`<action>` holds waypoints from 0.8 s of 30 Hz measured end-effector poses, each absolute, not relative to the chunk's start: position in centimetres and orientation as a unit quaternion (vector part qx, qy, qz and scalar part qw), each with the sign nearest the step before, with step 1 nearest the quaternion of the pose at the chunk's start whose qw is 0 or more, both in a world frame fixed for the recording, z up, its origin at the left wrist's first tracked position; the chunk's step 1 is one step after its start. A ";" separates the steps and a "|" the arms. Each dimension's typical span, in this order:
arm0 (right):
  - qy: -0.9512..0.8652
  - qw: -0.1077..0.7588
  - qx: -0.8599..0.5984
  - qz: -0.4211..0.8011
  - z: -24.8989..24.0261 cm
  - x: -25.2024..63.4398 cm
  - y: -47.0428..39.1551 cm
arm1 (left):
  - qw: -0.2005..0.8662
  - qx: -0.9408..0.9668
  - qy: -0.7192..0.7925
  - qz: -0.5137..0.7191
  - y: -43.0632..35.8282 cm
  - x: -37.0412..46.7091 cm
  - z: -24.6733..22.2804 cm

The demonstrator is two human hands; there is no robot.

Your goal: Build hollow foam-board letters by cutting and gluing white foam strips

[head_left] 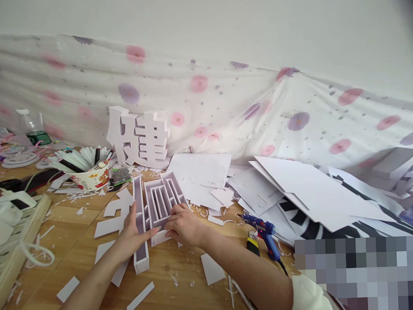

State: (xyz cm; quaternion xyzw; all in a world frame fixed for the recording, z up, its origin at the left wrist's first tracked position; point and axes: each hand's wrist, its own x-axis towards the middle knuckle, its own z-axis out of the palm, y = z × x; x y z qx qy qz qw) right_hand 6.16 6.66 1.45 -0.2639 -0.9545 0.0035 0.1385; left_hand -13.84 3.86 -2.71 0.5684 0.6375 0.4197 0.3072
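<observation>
A hollow white foam-board character [157, 193] lies on the wooden table, its thin upright walls forming narrow channels. Its left part is a long narrow strip; the wider right part holds several inner strips. My left hand [134, 234] is wrapped across the narrow strip, the thumb reaching right to the wider part's near corner. With curled fingers, my right hand [186, 224] grips the near right wall of the wider part; its fingertips are partly hidden. Behind stands a finished-looking white 3D character [138, 135], upright against the sheeted wall.
Right of my hands lie a blue glue gun [263, 232] and a yellow-black cutter [253, 246]. White sheets [309, 187] are stacked at the right. A paper bowl [92, 177] of strips, a bottle [36, 129] and a white power strip [8, 207] stand left. Scraps litter the table.
</observation>
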 end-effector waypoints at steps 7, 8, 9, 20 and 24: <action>-0.954 0.127 -0.271 0.015 1.8 6.0 6.7 | 0.342 0.561 0.641 0.396 3.9 -14.0 -2.3; -0.953 0.123 -0.276 0.017 1.8 5.9 6.7 | 0.347 0.560 0.641 0.394 3.9 -14.0 -2.2; -0.952 0.121 -0.282 0.020 1.9 5.9 6.6 | 0.350 0.560 0.638 0.396 3.8 -14.0 -2.0; -0.950 0.112 -0.287 0.049 2.2 5.9 6.6 | 0.396 0.536 0.629 0.401 3.7 -13.9 -1.2; -0.950 0.115 -0.289 0.044 2.0 5.8 6.7 | 0.395 0.532 0.624 0.413 3.8 -14.1 -1.4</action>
